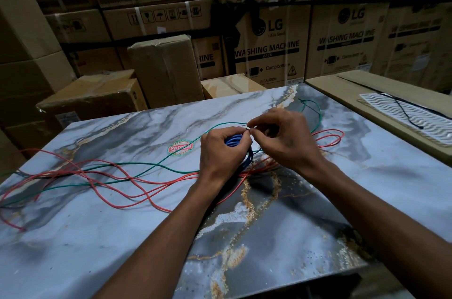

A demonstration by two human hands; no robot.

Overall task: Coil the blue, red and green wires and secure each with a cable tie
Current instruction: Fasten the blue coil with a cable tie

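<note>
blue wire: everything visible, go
The blue wire is already wound into a compact multi-loop coil of glossy insulated strands. The left hand grips it just above the marbled table, hiding most of it. The right hand pinches a thin dark cable tie at its top. Ends hidden.

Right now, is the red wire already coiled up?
No, the red wire lies in loose loops across the table.

One head-worn view — looking forward and down (close) over the table [97, 237].
</note>
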